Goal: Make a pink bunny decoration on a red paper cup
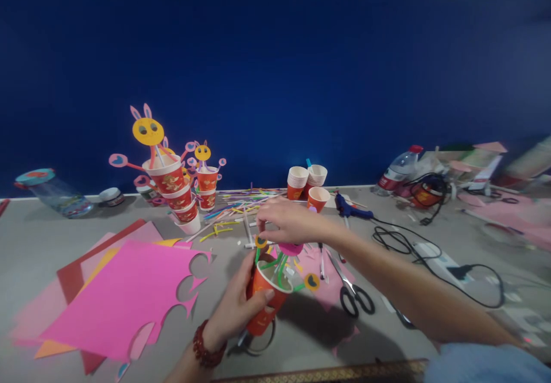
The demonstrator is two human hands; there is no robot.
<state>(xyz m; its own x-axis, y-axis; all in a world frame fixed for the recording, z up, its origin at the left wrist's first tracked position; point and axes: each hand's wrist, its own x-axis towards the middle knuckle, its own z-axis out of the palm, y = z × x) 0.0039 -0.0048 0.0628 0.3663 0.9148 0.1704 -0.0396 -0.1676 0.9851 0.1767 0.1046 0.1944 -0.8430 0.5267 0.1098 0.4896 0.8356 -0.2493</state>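
My left hand (236, 304) is wrapped round an orange paper cup (267, 308), tilted above the table. Green strips (282, 271) rise from inside it; a yellow paper disc with a dark centre (312, 282) tips one at the right, and a pink piece (291, 249) shows partly behind my forearm. Over the cup, my right hand (289, 220) has its fingers curled and pressed at another yellow disc (260, 242) on a green strip. Its fingertips partly cover that disc. Just below the cup lie scissors (260, 345), half hidden.
Pink sheets (124, 297) with round cut-outs lie left. Behind stand stacked-cup figures with yellow faces (148, 131), scattered strips (241, 202) and cup stacks (297, 182). To the right are black-handled scissors (356, 301), a blue glue gun (350, 208), a power strip (443, 265) with cable, and a bottle (398, 170).
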